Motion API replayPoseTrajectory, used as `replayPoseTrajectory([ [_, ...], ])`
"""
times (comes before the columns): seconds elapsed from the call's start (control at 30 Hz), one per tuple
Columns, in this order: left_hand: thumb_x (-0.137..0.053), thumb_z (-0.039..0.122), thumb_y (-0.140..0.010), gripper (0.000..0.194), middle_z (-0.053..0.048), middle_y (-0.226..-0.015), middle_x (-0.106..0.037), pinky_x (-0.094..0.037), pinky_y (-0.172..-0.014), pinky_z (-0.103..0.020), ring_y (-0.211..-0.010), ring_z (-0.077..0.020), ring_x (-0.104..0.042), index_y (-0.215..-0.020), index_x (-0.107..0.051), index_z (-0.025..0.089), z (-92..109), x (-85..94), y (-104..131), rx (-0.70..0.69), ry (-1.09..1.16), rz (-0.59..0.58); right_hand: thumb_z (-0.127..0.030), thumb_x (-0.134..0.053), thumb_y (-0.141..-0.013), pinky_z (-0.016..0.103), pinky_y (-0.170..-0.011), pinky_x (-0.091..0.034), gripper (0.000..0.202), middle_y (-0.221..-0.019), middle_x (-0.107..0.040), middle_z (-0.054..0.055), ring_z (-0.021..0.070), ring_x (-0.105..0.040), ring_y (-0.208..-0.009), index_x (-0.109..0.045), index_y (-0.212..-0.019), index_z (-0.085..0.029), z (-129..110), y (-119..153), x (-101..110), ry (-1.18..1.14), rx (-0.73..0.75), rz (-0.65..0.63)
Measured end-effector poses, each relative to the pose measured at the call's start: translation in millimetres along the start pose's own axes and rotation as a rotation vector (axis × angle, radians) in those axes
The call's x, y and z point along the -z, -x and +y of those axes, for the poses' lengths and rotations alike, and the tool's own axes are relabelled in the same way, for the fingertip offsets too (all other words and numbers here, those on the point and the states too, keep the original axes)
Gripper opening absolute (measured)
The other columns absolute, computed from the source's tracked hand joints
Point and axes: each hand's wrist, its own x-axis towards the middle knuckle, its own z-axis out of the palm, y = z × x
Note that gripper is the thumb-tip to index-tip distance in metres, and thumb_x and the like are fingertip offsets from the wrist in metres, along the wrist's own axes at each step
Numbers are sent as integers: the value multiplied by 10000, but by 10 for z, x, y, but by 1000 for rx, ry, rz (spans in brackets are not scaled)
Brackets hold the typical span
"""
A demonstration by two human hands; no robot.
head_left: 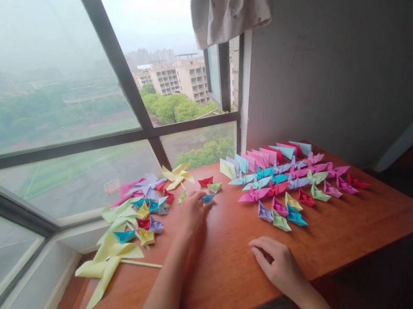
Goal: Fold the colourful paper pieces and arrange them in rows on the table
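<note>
My left hand [193, 212] reaches forward over the table, its fingers closed at the edge of a small blue paper boat [209, 198]. Just beyond the fingertips are a red paper boat [205, 182] and a light green paper boat [215, 188]. Another small green folded piece [182, 196] lies left of the hand. My right hand [276, 260] rests near the table's front edge with its fingers curled together and nothing visible in them. Ahead of it sits a group of folded boats, including a purple one [264, 212] and a green one [281, 221].
Yellow pinwheels [107, 260], a purple pinwheel [148, 185] and several paper boats [146, 236] crowd the left of the wooden table [220, 280]. On the right stand rows of paper cranes [297, 170] and folded paper planes [259, 158]. Windows and a wall [328, 74] border the table.
</note>
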Motion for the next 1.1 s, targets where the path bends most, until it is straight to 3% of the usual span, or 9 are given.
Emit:
replayPoseTrajectory([
  [0.17, -513, 44, -837, 252, -47, -918, -699, -501, -784, -272, -841, -167, -644, -938, -690, 192, 209, 119, 359, -80, 123, -3, -202, -481, -920, 288, -755, -559, 209, -908, -699, 87, 199, -676, -848, -686, -963, -199, 12, -7, -3, -30, 15, 44],
  [0.33, -514, 41, -824, 244, -49, -876, -701, -511, -715, -256, -781, -159, -651, -924, -684, 184, 438, 130, 889, -111, 314, -101, -207, -530, -894, 318, -803, -570, 211, -1006, -694, 107, 207, -675, -874, -671, -1051, -196, 44, -18, 25, -67, -5, 135],
  [0.5, -497, 29, -810, 288, -51, -881, -688, -516, -747, -260, -803, -164, -652, -908, -705, 204, 590, 38, 1272, -72, 429, -204, -208, -583, -868, 310, -810, -570, 248, -1027, -687, 87, 195, -660, -894, -655, -1105, -212, -15, -42, 76, -145, 40, 5],
  [0.63, -483, 38, -825, 312, -57, -908, -668, -518, -770, -262, -828, -165, -647, -954, -705, 216, 655, -7, 1360, -77, 468, -221, -216, -583, -877, 287, -767, -568, 171, -949, -701, 72, 177, -661, -831, -676, -1020, -205, -33, -44, 80, -197, 37, -88],
  [0.77, -515, 66, -823, 282, -66, -946, -669, -520, -787, -274, -855, -175, -642, -979, -696, 216, 645, -38, 1379, -74, 462, -231, -233, -581, -887, 292, -777, -563, 155, -916, -715, 69, 183, -669, -840, -689, -994, -202, -5, -41, 75, -225, -7, -93],
  [1.1, -539, 55, -765, 258, -32, -808, -684, -499, -667, -248, -722, -167, -627, -892, -691, 221, 608, -59, 1412, -13, 344, -182, -241, -577, -896, 284, -759, -555, 134, -909, -717, 61, 181, -671, -831, -702, -932, -206, -18, -48, 57, -188, -25, -119],
])
